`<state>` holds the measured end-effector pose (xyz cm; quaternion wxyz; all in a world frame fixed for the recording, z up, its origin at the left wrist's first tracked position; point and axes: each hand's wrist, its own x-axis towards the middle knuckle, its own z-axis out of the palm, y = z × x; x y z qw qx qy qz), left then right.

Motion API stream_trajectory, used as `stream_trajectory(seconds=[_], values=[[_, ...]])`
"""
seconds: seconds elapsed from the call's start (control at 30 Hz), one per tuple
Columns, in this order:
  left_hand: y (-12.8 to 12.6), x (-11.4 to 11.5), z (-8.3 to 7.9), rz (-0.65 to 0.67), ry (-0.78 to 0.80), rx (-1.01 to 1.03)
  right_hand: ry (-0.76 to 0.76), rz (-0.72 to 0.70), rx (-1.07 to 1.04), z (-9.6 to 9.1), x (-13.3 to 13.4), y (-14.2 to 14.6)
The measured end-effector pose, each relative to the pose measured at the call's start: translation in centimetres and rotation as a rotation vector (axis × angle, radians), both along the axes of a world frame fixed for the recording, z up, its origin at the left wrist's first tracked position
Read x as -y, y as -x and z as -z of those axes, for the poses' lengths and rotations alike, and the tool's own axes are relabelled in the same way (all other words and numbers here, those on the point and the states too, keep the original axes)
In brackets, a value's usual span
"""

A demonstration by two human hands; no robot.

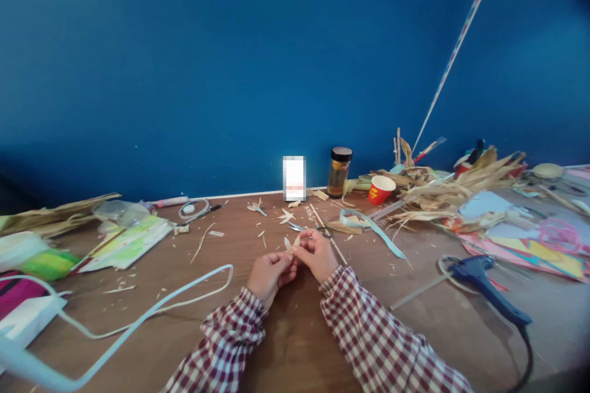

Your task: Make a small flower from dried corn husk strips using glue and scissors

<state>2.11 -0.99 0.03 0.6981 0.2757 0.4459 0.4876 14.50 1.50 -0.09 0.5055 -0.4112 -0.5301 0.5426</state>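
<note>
Both my hands meet over the middle of the brown table (295, 344), in checked red-and-white sleeves. My left hand (271, 272) and my right hand (318, 253) are closed in a pinch on one small pale piece of dried husk (290, 244), shaped like little petals. It is held just above the tabletop. Small scissors (308, 229) lie right behind my right hand, beside a thin wooden stick (328, 233).
A blue glue gun (483, 285) with its cord lies at the right. A white cable (152, 310) loops across the left. Dried husks (442, 193), a red cup (380, 189), a dark jar (339, 172) and coloured papers (530, 239) crowd the back right. Paper and bags (124, 242) lie at left.
</note>
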Motion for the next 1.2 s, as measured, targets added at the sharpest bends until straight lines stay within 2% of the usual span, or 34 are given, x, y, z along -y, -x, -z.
stream_trajectory(seconds=[0.3,0.5,0.7,0.9,1.2], values=[[-0.2,-0.2,0.9,-0.043,-0.019,-0.114,-0.003,-0.023,-0.005,0.1,0.0,0.1],[0.0,-0.2,1.1,-0.043,-0.017,-0.122,0.008,-0.028,-0.012,0.0,0.1,0.1],[-0.1,-0.1,0.6,-0.028,-0.014,-0.044,0.036,-0.007,-0.069,-0.1,0.0,0.0],[-0.2,0.1,-0.3,-0.108,0.026,-0.047,0.024,0.017,-0.061,0.4,-0.3,-0.1],[0.0,-0.1,0.2,-0.095,-0.069,-0.167,0.033,0.01,-0.046,0.5,-0.4,-0.2]])
